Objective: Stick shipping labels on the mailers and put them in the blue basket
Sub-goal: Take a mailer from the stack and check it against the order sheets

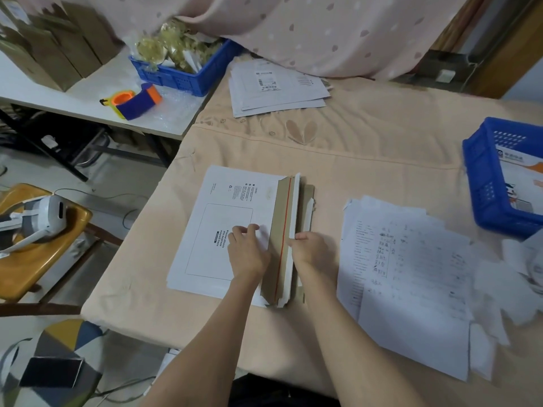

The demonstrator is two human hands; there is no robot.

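i see a white mailer (pixel 223 227) lying flat on the peach cloth (pixel 367 136) that covers the bed-like surface in front of me, its printed label box facing up. its flap (pixel 283 239) is open along the right edge, showing brown card inside with a thin red strip running down it. my left hand (pixel 248 254) rests on the mailer near the flap, fingers bent and pressing the white face down beside the label box. my right hand (pixel 313 251) pinches the white outer edge of the flap between thumb and fingers. just right of the mailer a spread of white printed sheets (pixel 411 277) overlaps loosely, some with handwriting. the blue basket (pixel 484 186) sits at the right edge of the cloth, well apart from the mailer, with a printed envelope already inside. at the far end of the cloth lies a stack of white mailers (pixel 276 89), the top one carrying a label. a white bench (pixel 88 92) to the left holds another blue crate (pixel 188 74) of packets, an orange and purple tape dispenser (pixel 133 102) and brown boxes (pixel 58 45).
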